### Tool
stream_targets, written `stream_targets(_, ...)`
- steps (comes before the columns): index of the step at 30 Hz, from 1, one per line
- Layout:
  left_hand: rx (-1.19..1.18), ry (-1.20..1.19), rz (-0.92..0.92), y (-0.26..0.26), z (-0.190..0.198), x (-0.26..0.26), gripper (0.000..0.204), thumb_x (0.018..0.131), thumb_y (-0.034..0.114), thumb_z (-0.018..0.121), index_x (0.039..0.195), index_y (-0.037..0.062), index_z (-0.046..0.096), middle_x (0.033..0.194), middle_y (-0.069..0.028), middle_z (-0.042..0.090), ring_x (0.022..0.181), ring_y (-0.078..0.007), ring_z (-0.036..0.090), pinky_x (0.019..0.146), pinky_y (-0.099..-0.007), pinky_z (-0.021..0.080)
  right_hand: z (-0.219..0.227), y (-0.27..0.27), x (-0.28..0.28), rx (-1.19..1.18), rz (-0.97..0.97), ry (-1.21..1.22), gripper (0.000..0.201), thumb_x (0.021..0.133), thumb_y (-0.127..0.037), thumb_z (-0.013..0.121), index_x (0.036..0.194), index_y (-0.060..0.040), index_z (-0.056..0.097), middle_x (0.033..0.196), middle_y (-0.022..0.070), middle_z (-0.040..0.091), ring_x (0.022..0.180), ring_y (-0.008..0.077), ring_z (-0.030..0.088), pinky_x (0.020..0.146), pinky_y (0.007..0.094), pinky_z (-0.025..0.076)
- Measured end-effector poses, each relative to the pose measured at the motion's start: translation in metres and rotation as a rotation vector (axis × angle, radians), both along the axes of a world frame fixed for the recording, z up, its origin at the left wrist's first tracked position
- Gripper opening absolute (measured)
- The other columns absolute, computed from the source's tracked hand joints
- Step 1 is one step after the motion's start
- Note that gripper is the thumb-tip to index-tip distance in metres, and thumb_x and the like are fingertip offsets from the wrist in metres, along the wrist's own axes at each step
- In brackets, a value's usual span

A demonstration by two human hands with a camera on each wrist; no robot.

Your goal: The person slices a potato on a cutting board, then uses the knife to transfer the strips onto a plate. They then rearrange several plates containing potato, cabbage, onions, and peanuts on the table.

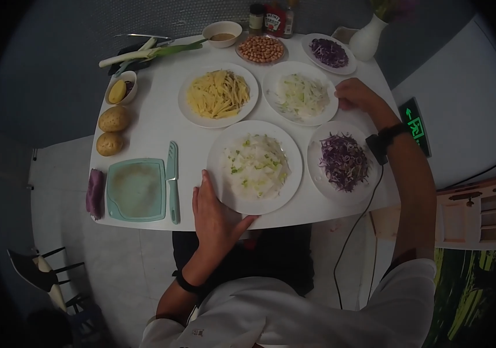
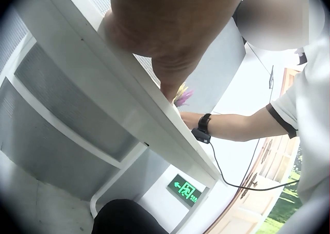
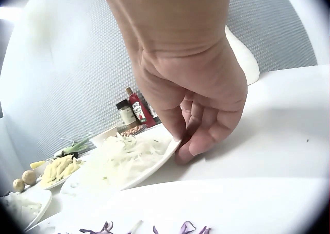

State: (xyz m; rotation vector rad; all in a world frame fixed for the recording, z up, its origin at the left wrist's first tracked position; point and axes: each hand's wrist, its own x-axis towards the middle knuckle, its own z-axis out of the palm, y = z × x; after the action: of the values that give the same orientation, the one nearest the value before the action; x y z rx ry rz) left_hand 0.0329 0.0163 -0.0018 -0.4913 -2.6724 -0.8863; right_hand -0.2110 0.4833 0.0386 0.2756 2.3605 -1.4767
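Note:
My right hand (image 1: pixel 357 94) pinches the right rim of a white plate (image 1: pixel 270 104) of pale green shreds; in the right wrist view, thumb and curled fingers of the hand (image 3: pixel 193 97) meet at the plate's edge (image 3: pixel 166 163). My left hand (image 1: pixel 214 219), fingers straight and thumb spread, rests against the lower left rim of a larger plate (image 1: pixel 217 184) with chopped pale cabbage (image 1: pixel 256 166). A plate of shredded purple cabbage (image 1: pixel 344 162) lies below my right hand. In the left wrist view, the left hand (image 2: pixel 167 48) is at the table edge, its fingertips hidden.
Potato strips (image 1: pixel 218 94), peanuts (image 1: pixel 261 49), a small bowl (image 1: pixel 222 28), bottles (image 1: pixel 273 20) and a white vase (image 1: pixel 367 39) stand toward the back. At left lie potatoes (image 1: pixel 114 119), leeks (image 1: pixel 143 54), a green cutting board (image 1: pixel 136 190) and a knife (image 1: pixel 172 174). A cable (image 1: pixel 350 236) hangs from the right wrist.

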Motion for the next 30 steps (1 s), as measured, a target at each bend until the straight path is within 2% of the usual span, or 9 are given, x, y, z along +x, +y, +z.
stream_targets(9, 0.029, -0.026, 0.000, -0.002, 0.003, 0.000, 0.133, 0.067, 0.038, 0.096, 0.160, -0.0121, 0.016, 0.165, -0.0351, 0.027, 0.152, -0.0470, 0.034, 0.122, -0.0622, 0.028, 0.017, -0.016, 0.007, 0.083, -0.085, -0.031, 0.022, 0.089, -0.018, 0.074, 0.101, -0.0003, 0.072, 0.080, 0.0064, 0.070, 0.063, 0.0138, 0.065, 0.057, 0.0274, 0.056)
stream_targets(11, 0.037, -0.031, 0.000, -0.002, 0.004, 0.000, 0.133, 0.066, 0.038, 0.096, 0.160, -0.0119, 0.015, 0.165, -0.0352, 0.027, 0.152, -0.0474, 0.034, 0.122, -0.0622, 0.028, 0.020, -0.015, -0.012, 0.371, -0.009, 0.043, 0.012, 0.091, -0.013, 0.071, 0.094, -0.0019, 0.074, 0.080, 0.0090, 0.074, 0.069, 0.0163, 0.073, 0.058, 0.0293, 0.058)
stream_targets(12, 0.040, -0.038, -0.007, -0.002, 0.004, -0.001, 0.134, 0.066, 0.038, 0.096, 0.160, -0.0117, 0.015, 0.165, -0.0353, 0.027, 0.152, -0.0477, 0.034, 0.122, -0.0622, 0.028, 0.021, -0.014, -0.021, 0.374, -0.009, 0.045, 0.012, 0.091, -0.013, 0.071, 0.094, -0.0019, 0.074, 0.080, 0.0090, 0.074, 0.069, 0.0163, 0.073, 0.058, 0.0293, 0.058)
stream_targets(14, 0.046, -0.042, -0.009, -0.003, 0.004, 0.000, 0.134, 0.066, 0.038, 0.096, 0.160, -0.0115, 0.015, 0.164, -0.0354, 0.027, 0.151, -0.0481, 0.035, 0.121, -0.0624, 0.028, 0.042, -0.045, -0.031, 0.533, -0.041, 0.317, 0.014, 0.091, -0.011, 0.069, 0.085, -0.0009, 0.075, 0.077, 0.0096, 0.074, 0.068, 0.0165, 0.072, 0.055, 0.0293, 0.057)
stream_targets(17, 0.048, -0.040, -0.011, -0.003, 0.004, 0.000, 0.135, 0.065, 0.038, 0.097, 0.160, -0.0114, 0.015, 0.164, -0.0356, 0.028, 0.150, -0.0490, 0.037, 0.121, -0.0629, 0.029, 0.049, -0.076, -0.066, 0.315, -0.021, 0.277, 0.017, 0.093, -0.015, 0.069, 0.095, 0.0007, 0.076, 0.080, 0.0076, 0.074, 0.069, 0.0133, 0.070, 0.057, 0.0264, 0.054)
stream_targets(23, 0.052, -0.056, -0.013, -0.003, 0.008, -0.001, 0.136, 0.065, 0.039, 0.097, 0.160, -0.0117, 0.014, 0.163, -0.0366, 0.029, 0.148, -0.0502, 0.039, 0.120, -0.0636, 0.030, 0.039, -0.113, -0.134, 0.306, -0.034, 0.104, 0.019, 0.093, -0.017, 0.072, 0.091, 0.0021, 0.075, 0.080, 0.0070, 0.073, 0.068, 0.0122, 0.067, 0.056, 0.0265, 0.053)
stream_targets(27, 0.064, -0.071, -0.027, -0.003, 0.009, -0.002, 0.135, 0.067, 0.040, 0.096, 0.161, -0.0116, 0.013, 0.162, -0.0375, 0.031, 0.148, -0.0495, 0.040, 0.120, -0.0636, 0.029, 0.030, -0.118, -0.124, 0.124, -0.097, 0.252, 0.012, 0.092, -0.008, 0.072, 0.086, 0.0025, 0.071, 0.075, 0.0050, 0.068, 0.071, 0.0122, 0.067, 0.058, 0.0282, 0.052)
stream_targets(29, 0.071, -0.074, -0.027, -0.004, 0.010, -0.003, 0.135, 0.068, 0.040, 0.096, 0.161, -0.0113, 0.013, 0.161, -0.0380, 0.031, 0.148, -0.0496, 0.040, 0.120, -0.0640, 0.029, 0.032, -0.115, -0.129, 0.503, 0.321, 0.307, 0.009, 0.092, 0.003, 0.071, 0.083, 0.0021, 0.069, 0.077, 0.0046, 0.065, 0.079, 0.0110, 0.066, 0.063, 0.0260, 0.052)
stream_targets(30, 0.077, -0.072, -0.033, -0.004, 0.010, -0.003, 0.134, 0.069, 0.040, 0.095, 0.161, -0.0110, 0.012, 0.161, -0.0385, 0.031, 0.148, -0.0497, 0.040, 0.120, -0.0644, 0.029, 0.026, -0.113, -0.135, 0.502, 0.327, 0.300, 0.009, 0.092, 0.003, 0.071, 0.083, 0.0021, 0.069, 0.077, 0.0046, 0.065, 0.079, 0.0110, 0.066, 0.063, 0.0260, 0.052)
